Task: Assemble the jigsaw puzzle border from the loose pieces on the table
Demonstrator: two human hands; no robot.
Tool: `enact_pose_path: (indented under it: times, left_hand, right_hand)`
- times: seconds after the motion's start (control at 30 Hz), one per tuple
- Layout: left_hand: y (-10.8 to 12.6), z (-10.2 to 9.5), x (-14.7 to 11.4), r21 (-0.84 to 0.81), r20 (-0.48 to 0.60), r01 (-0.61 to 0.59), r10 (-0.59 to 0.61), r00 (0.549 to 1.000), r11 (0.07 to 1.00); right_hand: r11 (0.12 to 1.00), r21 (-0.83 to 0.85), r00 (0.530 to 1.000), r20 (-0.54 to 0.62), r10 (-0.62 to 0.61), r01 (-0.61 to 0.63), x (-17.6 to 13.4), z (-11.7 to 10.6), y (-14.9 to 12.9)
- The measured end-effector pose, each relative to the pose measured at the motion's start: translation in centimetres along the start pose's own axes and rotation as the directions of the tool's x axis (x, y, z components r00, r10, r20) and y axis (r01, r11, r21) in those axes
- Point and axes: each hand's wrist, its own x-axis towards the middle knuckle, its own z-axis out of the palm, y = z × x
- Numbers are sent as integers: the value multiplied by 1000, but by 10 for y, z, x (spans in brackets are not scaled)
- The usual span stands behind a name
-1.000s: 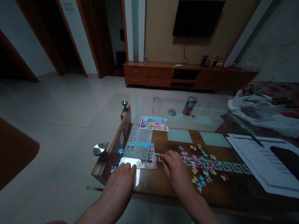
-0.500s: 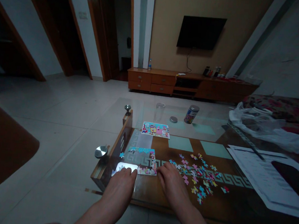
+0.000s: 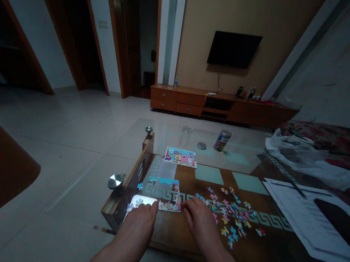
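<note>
Jigsaw border [image 3: 169,206]: seemingly being aligned; next move wants light pressure
Your left hand [image 3: 140,219]: curled, grip unclear
Your right hand [image 3: 199,218]: likewise

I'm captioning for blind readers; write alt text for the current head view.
A person's bare left hand and right hand flank the bottom strip of a partly assembled, multicoloured jigsaw border on a glass-topped brown table. Loose, multicoloured jigsaw pieces lie to the right; a rectangular, white-edged cartoon card lies beyond the border.
</note>
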Motion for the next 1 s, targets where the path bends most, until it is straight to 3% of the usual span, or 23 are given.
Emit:
enact_pose_path:
  times: [0.37,0.6,0.8,1.0]
  left_hand:
    - [3,-5,1,9,50,-7,7,999,1000]
    - [10,3,-3,30,66,-40,38,997,999]
    - [17,-2,-9,62,133,-52,43,990,997]
    - [16,3,-10,116,132,-72,56,990,991]
  right_hand:
    - [1000,-9,1000,20,9,-9,-2,0,-4]
    - [996,72,997,-58,-54,58,-2,-3,-3]
    - [974,186,991,33,-133,125,-7,6,-11]
    - [988,121,991,80,-110,100,-9,13,-17]
